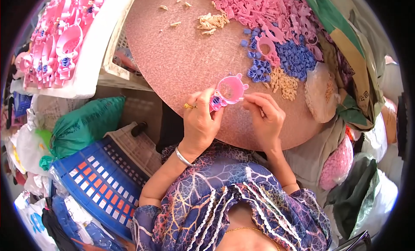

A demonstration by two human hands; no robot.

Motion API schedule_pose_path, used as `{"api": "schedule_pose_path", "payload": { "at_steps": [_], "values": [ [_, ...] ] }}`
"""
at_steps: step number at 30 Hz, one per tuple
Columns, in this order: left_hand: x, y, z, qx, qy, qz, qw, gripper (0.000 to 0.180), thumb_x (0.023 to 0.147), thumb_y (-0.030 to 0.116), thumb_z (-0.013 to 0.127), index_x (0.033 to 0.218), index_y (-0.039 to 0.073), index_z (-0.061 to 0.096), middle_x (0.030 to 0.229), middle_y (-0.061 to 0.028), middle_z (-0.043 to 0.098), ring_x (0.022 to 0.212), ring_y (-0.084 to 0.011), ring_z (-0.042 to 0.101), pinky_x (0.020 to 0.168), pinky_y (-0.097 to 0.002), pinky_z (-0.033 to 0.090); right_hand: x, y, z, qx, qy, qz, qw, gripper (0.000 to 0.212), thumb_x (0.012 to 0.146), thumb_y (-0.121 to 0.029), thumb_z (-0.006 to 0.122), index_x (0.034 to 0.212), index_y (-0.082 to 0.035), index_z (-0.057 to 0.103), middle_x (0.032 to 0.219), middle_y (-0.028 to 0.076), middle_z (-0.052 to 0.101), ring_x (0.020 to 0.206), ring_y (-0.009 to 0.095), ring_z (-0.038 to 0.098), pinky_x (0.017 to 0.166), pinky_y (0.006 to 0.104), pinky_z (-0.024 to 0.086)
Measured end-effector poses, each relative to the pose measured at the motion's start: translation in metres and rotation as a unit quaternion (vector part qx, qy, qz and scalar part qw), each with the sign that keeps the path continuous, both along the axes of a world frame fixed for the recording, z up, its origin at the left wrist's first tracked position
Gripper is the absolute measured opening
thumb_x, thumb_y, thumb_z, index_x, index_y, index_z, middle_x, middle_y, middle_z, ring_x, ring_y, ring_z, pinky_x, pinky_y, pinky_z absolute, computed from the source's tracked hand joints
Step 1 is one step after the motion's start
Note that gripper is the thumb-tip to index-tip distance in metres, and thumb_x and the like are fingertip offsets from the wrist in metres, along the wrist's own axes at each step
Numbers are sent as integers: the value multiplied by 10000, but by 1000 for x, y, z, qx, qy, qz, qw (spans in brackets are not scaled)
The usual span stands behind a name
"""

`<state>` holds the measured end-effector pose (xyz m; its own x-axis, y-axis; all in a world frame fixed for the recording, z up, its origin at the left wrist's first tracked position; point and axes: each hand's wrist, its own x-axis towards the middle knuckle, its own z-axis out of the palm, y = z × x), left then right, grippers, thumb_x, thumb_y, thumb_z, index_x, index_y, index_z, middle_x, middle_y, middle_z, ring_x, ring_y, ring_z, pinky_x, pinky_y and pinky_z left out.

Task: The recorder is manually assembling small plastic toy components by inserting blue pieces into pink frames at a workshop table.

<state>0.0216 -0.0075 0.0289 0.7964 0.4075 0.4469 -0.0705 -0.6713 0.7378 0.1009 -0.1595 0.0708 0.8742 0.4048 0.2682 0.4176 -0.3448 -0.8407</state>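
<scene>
My left hand [200,119] grips a pink plastic toy piece [236,95] with a round ring and small rounded knobs, raised over the near edge of the table. A small blue part [216,99] sits on its lower body by my left fingertips. Close to the ring's right side, my right hand [266,115] has its fingers curled together in a pinch. Whatever lies between those fingertips is hidden or too small to make out. A similar pink ring piece [273,57] lies beyond my right hand, among small blue parts [296,61] and cream parts [284,84].
The round brown table [173,61] carries heaped pink parts [263,9] at the far right and a cream pile [213,22] farther back. At left, a white foam box [84,89] holds pink pieces. A blue basket [97,182], green bag [88,125] and sack [337,28] surround me.
</scene>
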Motion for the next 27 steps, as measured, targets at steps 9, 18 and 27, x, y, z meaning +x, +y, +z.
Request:
{"api": "schedule_pose_path", "payload": {
  "at_steps": [9, 18, 27],
  "values": [
    [1, -1, -11, 7, -99, -16, 995, 652, 724, -20, 798, 1299, -18, 491, 1172, -160, 641, 1012, -340, 625, 871, -419, 515, -7, 8, -16, -97, -262, 31, 960, 239, 693, -118, 836, 920, -144, 767, 1001, 6, 689, 929, 227, 610, 828, 366, 435],
    [-2, 0, -16, 26, -107, -23, 994, 579, 750, -7, 793, 1247, -20, 497, 1172, -185, 647, 1004, -359, 635, 865, -424, 525, -5, 13, -4, -164, -234, 52, 957, 366, 702, -188, 833, 1056, -153, 751, 1039, -14, 687, 978, 210, 600, 881, 364, 385],
    [-2, 1, -14, 25, -107, -24, 994, 520, 778, 19, 789, 1214, -39, 513, 1119, -205, 656, 984, -363, 641, 855, -425, 530, 0, 10, 5, -193, -261, 107, 940, 506, 790, -69, 747, 1284, -124, 651, 957, -46, 733, 900, 170, 631, 890, 338, 361]
  ]
}}
